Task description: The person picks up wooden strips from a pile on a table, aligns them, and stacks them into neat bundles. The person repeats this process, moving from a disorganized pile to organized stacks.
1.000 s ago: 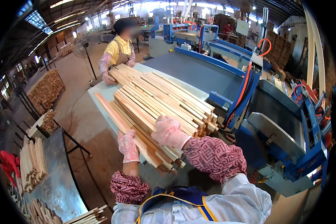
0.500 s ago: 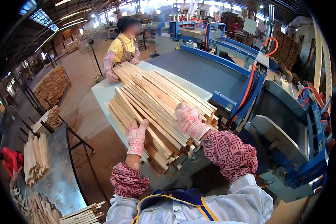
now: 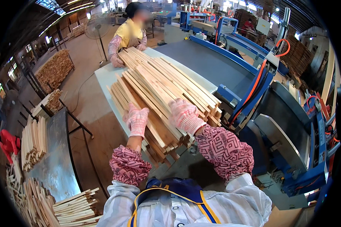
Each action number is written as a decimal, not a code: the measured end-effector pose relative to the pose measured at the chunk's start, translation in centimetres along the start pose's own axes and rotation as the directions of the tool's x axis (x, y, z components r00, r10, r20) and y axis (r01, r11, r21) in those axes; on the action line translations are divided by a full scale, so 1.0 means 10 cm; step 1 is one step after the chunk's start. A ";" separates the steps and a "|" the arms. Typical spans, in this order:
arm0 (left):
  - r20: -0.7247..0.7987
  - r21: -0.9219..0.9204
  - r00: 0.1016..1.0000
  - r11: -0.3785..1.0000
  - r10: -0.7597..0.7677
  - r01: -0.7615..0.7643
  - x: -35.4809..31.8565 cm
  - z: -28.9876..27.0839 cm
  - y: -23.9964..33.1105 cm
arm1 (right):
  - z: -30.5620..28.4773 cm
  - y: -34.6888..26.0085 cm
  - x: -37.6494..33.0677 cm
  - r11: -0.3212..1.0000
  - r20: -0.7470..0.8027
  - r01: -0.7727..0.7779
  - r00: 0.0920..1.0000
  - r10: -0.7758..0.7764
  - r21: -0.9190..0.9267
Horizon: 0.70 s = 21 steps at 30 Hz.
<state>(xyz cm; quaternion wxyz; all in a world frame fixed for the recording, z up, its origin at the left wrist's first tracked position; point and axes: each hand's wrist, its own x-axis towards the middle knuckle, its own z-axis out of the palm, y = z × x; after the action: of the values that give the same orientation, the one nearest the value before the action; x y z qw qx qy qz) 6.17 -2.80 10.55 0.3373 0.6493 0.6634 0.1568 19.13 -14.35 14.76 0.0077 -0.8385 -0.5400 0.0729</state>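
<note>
The gloved left grip (image 3: 136, 121) and right grip (image 3: 185, 115) touch wooden strips (image 3: 161, 85) piled on a pale table (image 3: 105, 78).

No words, numbers or signs can be read. A small pale label (image 3: 234, 102) sits on the end of the blue box (image 3: 225, 93) beyond the wood, its print too small to make out; a pale strip (image 3: 322, 138) on the blue machine (image 3: 321, 164) at the far right is likewise too small to read
</note>
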 end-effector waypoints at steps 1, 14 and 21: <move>-0.028 0.053 1.000 0.999 -0.009 0.010 0.09 0.06 -0.01 | -0.03 -0.03 -0.02 1.000 0.018 -0.009 1.000 0.008 0.016; -0.083 -0.465 0.989 0.873 0.124 -0.149 0.11 0.31 0.06 | -0.12 -0.02 -0.13 0.999 -0.007 0.046 0.999 -0.046 -0.019; -0.422 -0.690 0.897 0.596 0.132 -0.412 0.40 0.48 -0.28 | -0.19 -0.12 -0.14 0.996 0.065 0.026 0.997 -0.032 0.086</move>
<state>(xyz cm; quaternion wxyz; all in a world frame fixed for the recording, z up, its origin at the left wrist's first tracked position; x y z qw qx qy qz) 7.48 -0.36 4.32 0.4359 0.5042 0.4714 0.5776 17.75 -14.96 16.88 0.0266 -0.8266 -0.5484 0.1233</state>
